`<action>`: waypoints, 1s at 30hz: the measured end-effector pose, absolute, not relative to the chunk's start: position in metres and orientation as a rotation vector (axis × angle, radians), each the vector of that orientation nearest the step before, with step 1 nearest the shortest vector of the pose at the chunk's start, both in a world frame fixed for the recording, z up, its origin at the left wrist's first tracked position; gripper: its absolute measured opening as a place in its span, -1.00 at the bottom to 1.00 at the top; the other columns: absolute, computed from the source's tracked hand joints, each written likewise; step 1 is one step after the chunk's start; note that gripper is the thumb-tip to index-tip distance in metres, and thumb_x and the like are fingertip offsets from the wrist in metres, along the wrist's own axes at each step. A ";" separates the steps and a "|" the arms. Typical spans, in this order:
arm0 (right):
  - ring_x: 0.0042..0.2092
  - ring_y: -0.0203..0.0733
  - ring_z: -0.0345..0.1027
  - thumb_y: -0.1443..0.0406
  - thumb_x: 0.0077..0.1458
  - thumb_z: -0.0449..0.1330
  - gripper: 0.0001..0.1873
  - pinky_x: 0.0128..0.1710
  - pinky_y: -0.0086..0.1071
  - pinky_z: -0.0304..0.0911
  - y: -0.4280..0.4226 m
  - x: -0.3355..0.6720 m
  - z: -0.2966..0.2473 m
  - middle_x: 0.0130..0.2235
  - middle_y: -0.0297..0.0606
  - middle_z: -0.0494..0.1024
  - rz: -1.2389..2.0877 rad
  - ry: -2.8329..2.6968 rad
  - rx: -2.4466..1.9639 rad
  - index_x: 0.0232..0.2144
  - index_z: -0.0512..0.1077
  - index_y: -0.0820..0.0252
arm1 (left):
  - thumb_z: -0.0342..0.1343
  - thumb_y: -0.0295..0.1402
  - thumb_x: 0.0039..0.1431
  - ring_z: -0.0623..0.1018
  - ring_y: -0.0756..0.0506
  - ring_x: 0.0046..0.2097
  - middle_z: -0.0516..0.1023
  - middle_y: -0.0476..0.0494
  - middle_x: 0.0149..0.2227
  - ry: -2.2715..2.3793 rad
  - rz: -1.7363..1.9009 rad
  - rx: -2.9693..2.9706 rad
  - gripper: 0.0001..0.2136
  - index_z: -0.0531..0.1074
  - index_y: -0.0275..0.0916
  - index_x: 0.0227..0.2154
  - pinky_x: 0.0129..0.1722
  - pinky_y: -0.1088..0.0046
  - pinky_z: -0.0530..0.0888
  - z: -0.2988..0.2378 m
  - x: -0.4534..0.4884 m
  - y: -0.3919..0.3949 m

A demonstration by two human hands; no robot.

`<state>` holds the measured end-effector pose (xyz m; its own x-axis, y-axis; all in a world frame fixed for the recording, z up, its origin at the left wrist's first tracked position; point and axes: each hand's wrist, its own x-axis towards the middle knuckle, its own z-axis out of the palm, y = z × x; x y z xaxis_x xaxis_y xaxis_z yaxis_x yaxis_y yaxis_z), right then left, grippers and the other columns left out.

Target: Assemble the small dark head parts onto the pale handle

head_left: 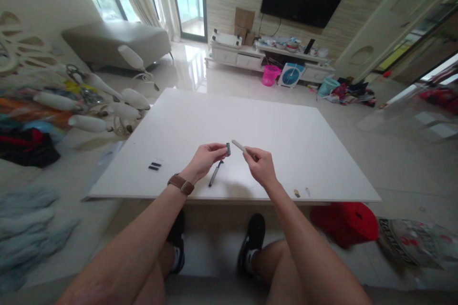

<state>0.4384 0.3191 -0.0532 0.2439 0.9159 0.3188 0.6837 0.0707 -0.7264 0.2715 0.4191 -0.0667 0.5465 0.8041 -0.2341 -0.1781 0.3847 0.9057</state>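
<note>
Pinched in the fingertips of my left hand (209,157) is a small green and black razor cartridge (228,149). My right hand (260,164) grips a light grey, flat, narrow stick (238,145), whose exact kind I cannot make out. The stick's free end points at the cartridge, with a small gap between them. Both hands are above the white table (272,124). Just below my left fingers lies a dark and silver razor handle (215,174). Two black strips in a clear pack (155,166) rest farther left.
Near the table's front right edge lie a small yellow and dark piece (296,193) and a clear piece (307,192). A red roll (347,221) and a printed bag (415,243) stand beyond that edge. A white-armed lamp (123,100) is close on the left.
</note>
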 end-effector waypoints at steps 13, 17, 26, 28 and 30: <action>-0.46 -0.31 0.19 0.29 0.20 0.12 -0.77 -0.41 -0.44 0.06 0.320 0.434 -0.056 -0.49 -0.35 0.47 0.372 -1.614 -1.602 -0.24 0.60 0.13 | 0.45 -0.29 -0.24 0.54 -0.04 -0.29 0.61 -0.14 -0.37 0.733 0.751 0.916 -0.68 0.58 -0.33 -0.37 -0.09 0.33 0.43 -0.070 0.273 0.419; -0.47 -0.31 0.19 0.27 0.19 0.13 -0.77 -0.42 -0.43 0.06 0.319 0.437 -0.054 -0.49 -0.33 0.47 0.296 -1.509 -1.644 -0.26 0.60 0.16 | 0.43 -0.28 -0.20 0.55 -0.06 -0.26 0.61 -0.17 -0.35 0.755 0.745 0.935 -0.68 0.58 -0.34 -0.36 -0.12 0.35 0.42 -0.070 0.273 0.419; -0.47 -0.32 0.19 0.27 0.17 0.15 -0.76 -0.43 -0.43 0.07 0.320 0.437 -0.055 -0.45 -0.32 0.51 0.340 -1.408 -1.616 -0.24 0.61 0.18 | 0.42 -0.28 -0.17 0.54 -0.05 -0.26 0.61 -0.18 -0.35 0.747 0.734 0.970 -0.70 0.58 -0.35 -0.35 -0.12 0.35 0.41 -0.069 0.272 0.419; -0.47 -0.32 0.21 0.26 0.16 0.16 -0.76 -0.43 -0.43 0.07 0.319 0.437 -0.055 -0.47 -0.32 0.51 0.366 -1.436 -1.621 -0.27 0.62 0.18 | 0.42 -0.28 -0.18 0.54 -0.05 -0.28 0.61 -0.17 -0.36 0.750 0.731 0.973 -0.70 0.58 -0.35 -0.37 -0.13 0.35 0.42 -0.069 0.272 0.419; -0.46 -0.31 0.23 0.26 0.17 0.15 -0.76 -0.42 -0.44 0.08 0.319 0.435 -0.056 -0.48 -0.33 0.51 0.436 -1.522 -1.594 -0.26 0.62 0.15 | 0.43 -0.28 -0.21 0.53 -0.05 -0.29 0.60 -0.16 -0.38 0.750 0.730 0.974 -0.69 0.58 -0.35 -0.39 -0.12 0.34 0.42 -0.069 0.272 0.419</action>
<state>0.4351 0.3191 -0.0560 0.1924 0.9329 0.3043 0.6301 0.1203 -0.7671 0.2717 0.4189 -0.0687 0.5394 0.8127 -0.2203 -0.1988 0.3772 0.9045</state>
